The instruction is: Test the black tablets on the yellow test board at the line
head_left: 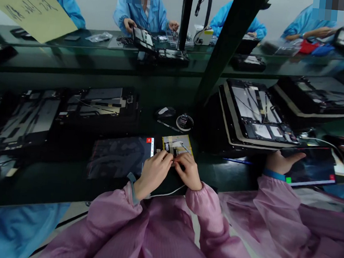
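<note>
My left hand (pixel 156 171) and my right hand (pixel 189 170) meet at the front edge of a flat, yellow-edged pack (pixel 168 140) that looks like a battery. Both are closed in a pinch, fingertips almost touching. Whatever lies between them is too small and too covered to name. A thin light-coloured strip or tool (pixel 185 147) rests across the pack. Left of my hands lies a tablet-like panel (pixel 118 156), mostly dark, with a red square and a white strip lit at its right edge. A white cable (pixel 166 193) runs below my wrists.
Behind the pack are a computer mouse (pixel 165 112), a round dish (pixel 184 123) and a pen (pixel 170 125). Opened tablets (pixel 96 102) line the left; a stack (pixel 251 112) stands right. A blue pen (pixel 237 161) lies near a co-worker's hand (pixel 280 161) holding a tablet (pixel 313 167).
</note>
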### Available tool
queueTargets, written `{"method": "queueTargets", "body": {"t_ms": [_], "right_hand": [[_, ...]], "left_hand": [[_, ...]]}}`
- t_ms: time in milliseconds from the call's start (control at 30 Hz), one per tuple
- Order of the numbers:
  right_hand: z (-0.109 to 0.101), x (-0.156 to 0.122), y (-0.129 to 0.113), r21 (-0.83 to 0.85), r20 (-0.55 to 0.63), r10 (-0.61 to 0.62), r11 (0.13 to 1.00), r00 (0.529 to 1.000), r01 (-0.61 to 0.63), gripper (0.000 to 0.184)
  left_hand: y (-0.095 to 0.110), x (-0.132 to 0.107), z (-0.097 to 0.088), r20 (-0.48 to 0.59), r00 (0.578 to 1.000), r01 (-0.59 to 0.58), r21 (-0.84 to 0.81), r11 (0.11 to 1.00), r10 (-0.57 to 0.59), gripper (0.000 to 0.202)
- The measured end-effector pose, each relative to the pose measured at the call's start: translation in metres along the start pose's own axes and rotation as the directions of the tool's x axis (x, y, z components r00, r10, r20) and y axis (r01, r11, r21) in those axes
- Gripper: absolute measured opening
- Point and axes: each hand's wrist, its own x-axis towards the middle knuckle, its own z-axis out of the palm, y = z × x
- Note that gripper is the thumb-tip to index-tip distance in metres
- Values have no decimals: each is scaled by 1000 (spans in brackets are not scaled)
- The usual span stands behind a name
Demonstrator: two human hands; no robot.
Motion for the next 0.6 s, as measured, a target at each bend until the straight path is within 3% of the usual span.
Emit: {"method": "queueTargets", "body": {"t_ms": [300, 600], "right_hand": [[7, -1, 1, -83, 20, -39, 996, 999, 40, 12], [7, -1, 0, -109, 16, -46, 993, 999, 48, 13]], "left_hand": [[4, 1, 7, -109, 994, 21, 68, 997, -13, 3], [2, 1, 15, -163, 986, 34, -10, 999, -35, 8]]}}
